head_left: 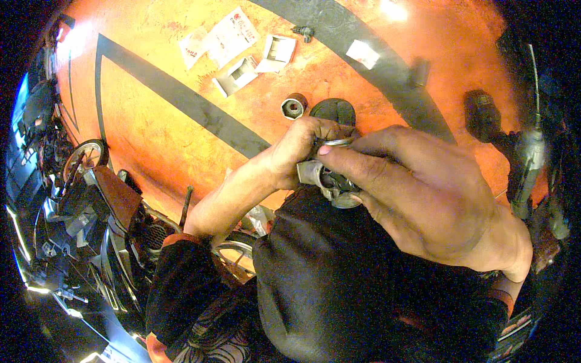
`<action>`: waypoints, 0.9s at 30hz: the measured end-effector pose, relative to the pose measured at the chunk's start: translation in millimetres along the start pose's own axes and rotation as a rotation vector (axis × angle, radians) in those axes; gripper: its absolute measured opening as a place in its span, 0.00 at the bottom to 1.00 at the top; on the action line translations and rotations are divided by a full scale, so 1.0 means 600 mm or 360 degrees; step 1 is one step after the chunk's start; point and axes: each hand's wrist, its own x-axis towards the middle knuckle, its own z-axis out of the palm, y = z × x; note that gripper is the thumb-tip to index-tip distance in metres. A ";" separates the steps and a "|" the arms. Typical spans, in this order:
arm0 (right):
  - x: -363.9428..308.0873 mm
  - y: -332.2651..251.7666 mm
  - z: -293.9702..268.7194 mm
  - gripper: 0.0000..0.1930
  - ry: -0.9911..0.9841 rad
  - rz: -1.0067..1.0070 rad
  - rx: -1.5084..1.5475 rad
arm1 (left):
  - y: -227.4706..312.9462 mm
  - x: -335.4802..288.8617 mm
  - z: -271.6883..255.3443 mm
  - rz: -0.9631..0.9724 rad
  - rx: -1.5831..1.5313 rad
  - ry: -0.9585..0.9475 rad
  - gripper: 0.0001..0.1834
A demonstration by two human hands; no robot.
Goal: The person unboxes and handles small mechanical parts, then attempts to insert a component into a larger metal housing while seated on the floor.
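Note:
Low in front of my dark-clothed lap, my left hand [289,151] is closed around a grey metal mechanical part [311,173] with a dark, intricate inside; its exact kind I cannot make out. My right hand [433,193] reaches in from the right and covers much of it. A thin, shiny metal ring [336,143] sits pinched between its thumb and forefinger, at the part's upper end. Below the right fingers a round, pale metal edge [346,201] shows. Beyond the left hand, a metal socket [294,106] stands on the floor beside my dark shoe [333,111].
Opened white boxes [237,77], a printed paper sheet [230,37] and a small black part [303,33] lie on the orange floor ahead. A white scrap [363,54] and a dark cylinder [419,71] are farther right. Motorcycles [115,206] crowd the left.

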 end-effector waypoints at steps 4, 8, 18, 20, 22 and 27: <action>-0.004 0.001 -0.006 0.22 -0.0062 -0.0122 -0.0278 | -0.011 0.019 -0.021 -0.0085 -0.0206 -0.0177 0.13; 0.000 0.003 0.000 0.24 -0.0043 -0.0131 -0.0262 | -0.024 0.028 -0.035 -0.0083 -0.0472 -0.0347 0.11; 0.005 0.012 -0.011 0.27 -0.0102 0.0012 -0.0150 | -0.030 0.015 -0.013 0.0099 -0.0258 0.0032 0.14; 0.003 0.013 -0.011 0.27 -0.0106 -0.0010 -0.0182 | -0.034 0.017 -0.013 0.0113 -0.0244 0.0069 0.14; 0.001 0.013 -0.010 0.27 -0.0111 -0.0047 -0.0243 | -0.032 0.016 -0.011 0.0092 -0.0276 0.0075 0.13; -0.005 0.010 -0.010 0.26 -0.0116 -0.0052 -0.0256 | -0.044 0.035 -0.026 0.0145 -0.0182 -0.0020 0.13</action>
